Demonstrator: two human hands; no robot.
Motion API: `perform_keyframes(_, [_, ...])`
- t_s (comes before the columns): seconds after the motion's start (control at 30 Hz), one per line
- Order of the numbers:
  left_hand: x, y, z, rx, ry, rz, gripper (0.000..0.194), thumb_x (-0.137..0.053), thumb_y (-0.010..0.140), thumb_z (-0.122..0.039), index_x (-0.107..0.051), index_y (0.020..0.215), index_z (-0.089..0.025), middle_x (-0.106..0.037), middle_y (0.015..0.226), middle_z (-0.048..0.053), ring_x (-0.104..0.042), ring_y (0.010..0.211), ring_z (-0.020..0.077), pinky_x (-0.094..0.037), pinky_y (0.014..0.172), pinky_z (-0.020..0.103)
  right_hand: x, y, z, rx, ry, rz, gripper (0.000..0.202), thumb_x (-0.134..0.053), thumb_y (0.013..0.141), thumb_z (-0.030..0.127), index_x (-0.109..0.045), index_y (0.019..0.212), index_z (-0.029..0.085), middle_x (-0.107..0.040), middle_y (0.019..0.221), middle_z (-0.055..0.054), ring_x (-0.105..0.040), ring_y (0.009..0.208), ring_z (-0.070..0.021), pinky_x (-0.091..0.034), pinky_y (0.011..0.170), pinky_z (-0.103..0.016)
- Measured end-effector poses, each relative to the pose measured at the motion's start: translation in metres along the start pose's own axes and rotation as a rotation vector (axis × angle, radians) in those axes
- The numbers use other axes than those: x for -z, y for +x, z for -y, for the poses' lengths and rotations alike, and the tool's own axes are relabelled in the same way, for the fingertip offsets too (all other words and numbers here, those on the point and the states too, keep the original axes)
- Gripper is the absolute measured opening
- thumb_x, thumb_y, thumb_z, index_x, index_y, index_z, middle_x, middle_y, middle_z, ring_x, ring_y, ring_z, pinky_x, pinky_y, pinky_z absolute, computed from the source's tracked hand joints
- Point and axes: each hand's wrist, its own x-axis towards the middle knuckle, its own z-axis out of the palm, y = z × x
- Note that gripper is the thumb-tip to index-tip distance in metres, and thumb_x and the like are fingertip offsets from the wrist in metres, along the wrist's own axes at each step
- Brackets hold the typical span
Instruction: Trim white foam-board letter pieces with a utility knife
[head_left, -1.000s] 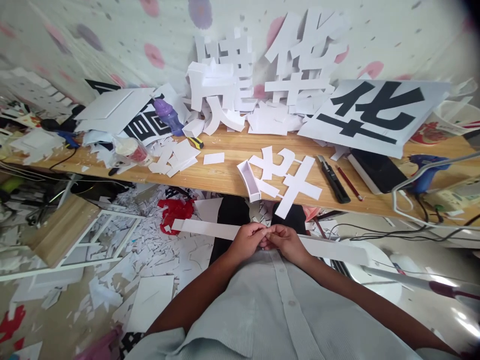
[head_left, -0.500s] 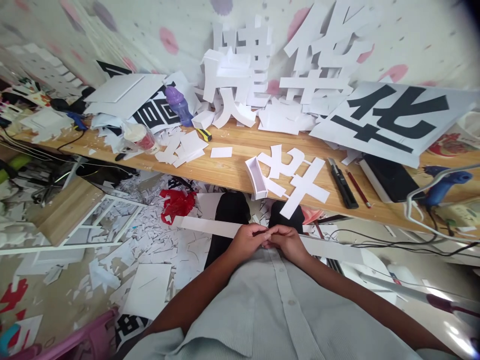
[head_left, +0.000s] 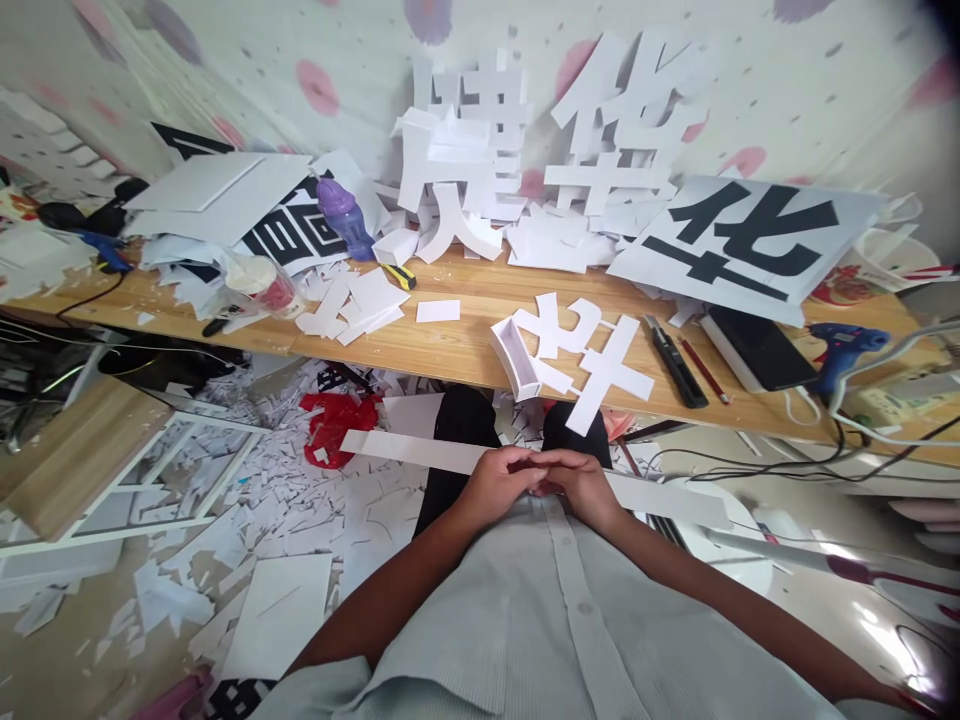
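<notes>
A long, narrow white strip [head_left: 412,450] of paper or foam board lies crosswise in front of my shirt. My left hand [head_left: 499,488] is closed on its middle from the left, and my right hand [head_left: 579,484] grips it from the right. The fingertips of both hands meet over the strip and cover that part of it. Just beyond them, at the bench's near edge, lies a flat white cut-out character [head_left: 611,372], partly overhanging. Beside it stands an open white box-shaped piece [head_left: 516,358] with raised walls.
On the wooden bench [head_left: 450,345] lie a black utility knife [head_left: 675,362], a red pencil [head_left: 703,370], a black phone [head_left: 757,350] and a blue glue gun [head_left: 844,350]. White built-up characters [head_left: 615,120] lean on the wall. Paper scraps [head_left: 262,480] litter the floor.
The view has shifted slightly, so the bench and floor items appear moved. Both hands stay together on the strip, with hardly any visible motion.
</notes>
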Motion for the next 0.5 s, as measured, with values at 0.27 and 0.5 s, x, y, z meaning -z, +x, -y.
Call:
perform_keyframes(0.27, [0.015, 0.001, -0.004, -0.003, -0.06, 0.033, 0.031, -0.083, 0.089, -0.041, -0.088, 0.11, -0.018, -0.083, 0.1, 0.009, -0.076, 0.088, 0.0227, -0.061, 0.087, 0.036, -0.012, -0.002, 0.007, 0.103, -0.134, 0.055, 0.066, -0.075, 0.082, 0.032, -0.073, 0.148, 0.025, -0.074, 0.073, 0.003, -0.068, 0.065, -0.018, -0.061, 0.07, -0.036])
perform_keyframes(0.5, [0.021, -0.003, -0.011, -0.116, 0.091, -0.024, 0.023, -0.082, 0.088, -0.039, -0.09, 0.103, -0.024, -0.085, 0.107, 0.008, -0.078, 0.1, 0.0252, -0.061, 0.097, 0.037, -0.021, -0.005, 0.016, 0.165, -0.375, 0.056, 0.04, -0.063, 0.096, 0.042, -0.082, 0.126, 0.023, -0.063, 0.063, 0.002, -0.055, 0.054, -0.0181, -0.049, 0.057, -0.032])
